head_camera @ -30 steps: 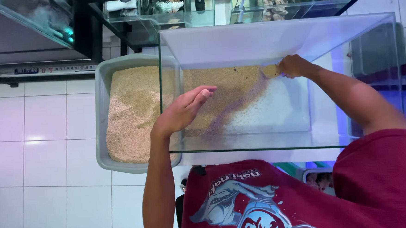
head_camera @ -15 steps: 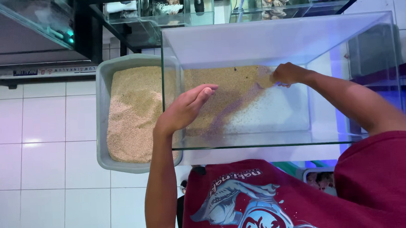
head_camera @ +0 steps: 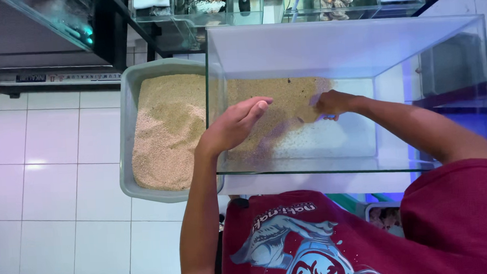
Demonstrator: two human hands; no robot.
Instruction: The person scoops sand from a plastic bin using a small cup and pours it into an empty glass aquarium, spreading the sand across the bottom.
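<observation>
A clear glass tank stands in front of me with a layer of tan sand spread over the left part of its white bottom. My right hand is down inside the tank, fingers curled, resting on the sand near its edge. My left hand hovers over the tank's left side with fingers together and extended, holding nothing. A grey plastic tub full of the same tan sand sits against the tank's left wall.
White floor tiles lie to the left and below. Dark shelving with other glass tanks runs along the back. My red printed shirt fills the lower right.
My right hand has slid leftward across the tank bottom, from the right end of the sand toward the middle. My left hand has stayed in about the same place.
</observation>
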